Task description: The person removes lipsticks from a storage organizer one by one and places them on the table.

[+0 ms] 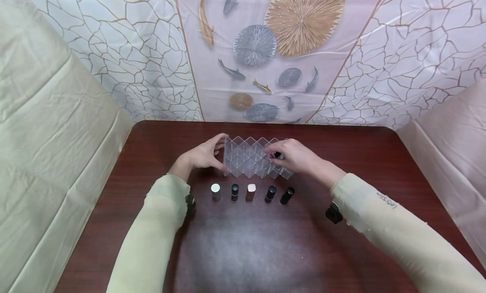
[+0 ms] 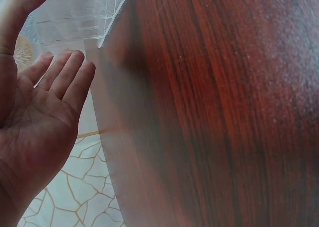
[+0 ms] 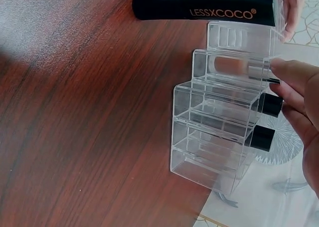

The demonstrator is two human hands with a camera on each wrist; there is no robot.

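A clear plastic lipstick organizer (image 1: pixel 243 158) with diamond-shaped compartments stands toward the back of the table. My left hand (image 1: pixel 206 154) spans its left end, thumb at the front corner and forefinger at the back corner. From the left wrist view, that palm (image 2: pixel 42 117) looks spread, the other fingers nearly straight. Over the organizer's right end, my right hand (image 1: pixel 294 156) pinches the top of a slim tube (image 3: pixel 229 66) with a pinkish body. Most of the tube sits inside a compartment. Two black caps (image 3: pixel 262 138) stick out of neighbouring compartments in the right wrist view.
In front of the organizer stands a row of lipsticks: a white-topped one (image 1: pixel 215 192), a pink-topped one (image 1: pixel 251 192) and several black ones (image 1: pixel 287 195). Lettering shows on a black tube (image 3: pixel 209 5) close to the right wrist camera. Patterned cloth (image 1: pixel 152 73) hangs behind the dark wooden table (image 1: pixel 250 251).
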